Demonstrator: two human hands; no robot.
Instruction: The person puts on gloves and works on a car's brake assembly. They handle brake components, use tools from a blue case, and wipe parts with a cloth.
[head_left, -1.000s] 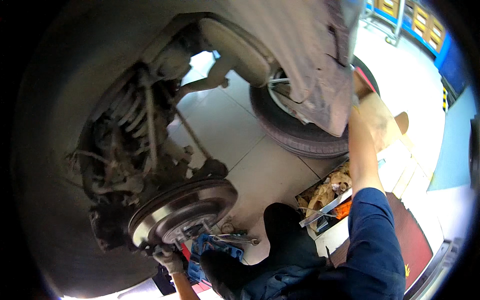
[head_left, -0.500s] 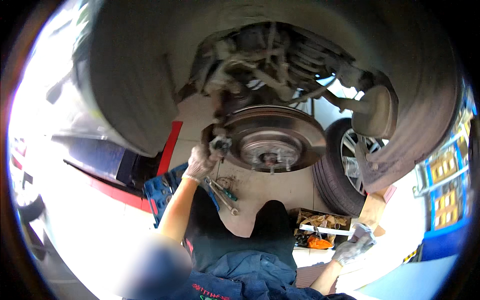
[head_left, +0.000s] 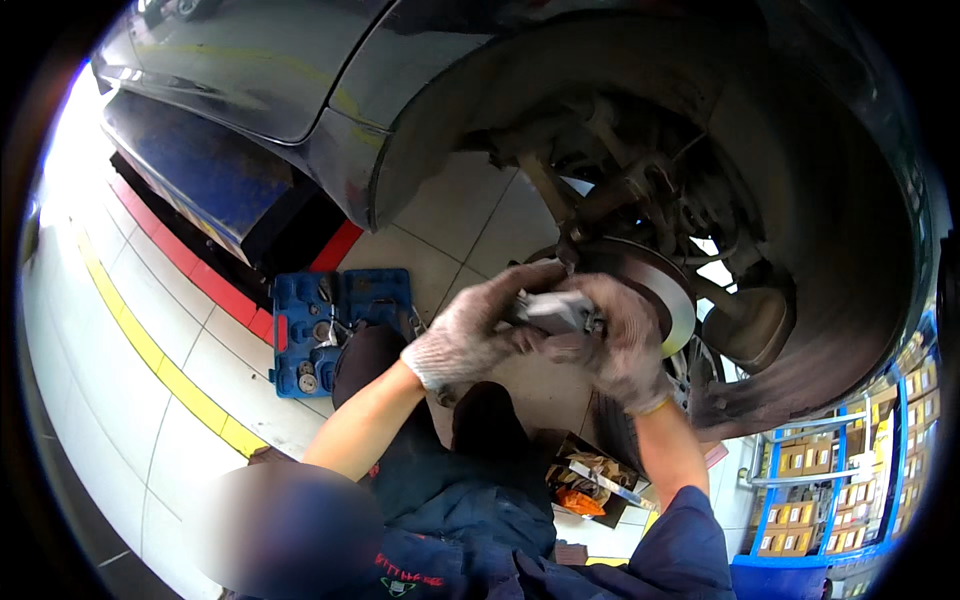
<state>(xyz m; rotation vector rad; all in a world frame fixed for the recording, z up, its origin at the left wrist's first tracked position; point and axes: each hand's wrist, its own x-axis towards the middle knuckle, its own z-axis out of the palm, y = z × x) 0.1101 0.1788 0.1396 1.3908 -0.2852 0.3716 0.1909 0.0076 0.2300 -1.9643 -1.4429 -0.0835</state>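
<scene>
Both my hands wear pale knitted work gloves and meet in front of the brake disc [head_left: 681, 318]. My left hand [head_left: 468, 335] closes on the left end of a silver-grey, block-like piece [head_left: 556, 311]. From the other side my right hand [head_left: 625, 340] curls its fingers round the same piece. Its exact kind does not show, as the gloves cover much of it and motion blurs it. Behind the hands, the disc sits under the dark wheel arch [head_left: 800, 180], partly hidden by my right glove. Suspension arms [head_left: 610, 205] reach down to the hub.
An open blue tool case [head_left: 300, 370] lies on the tiles left of my legs. A box with brown paper and an orange item [head_left: 580, 503] stands right of my knees. A removed wheel [head_left: 615, 430] is behind it. Blue shelving [head_left: 815, 490] holds boxes; a dark lift platform [head_left: 210, 170] is at left.
My right hand has come up from the lower right to join the left at the disc. The view has swung, showing more of the car's side and floor at left.
</scene>
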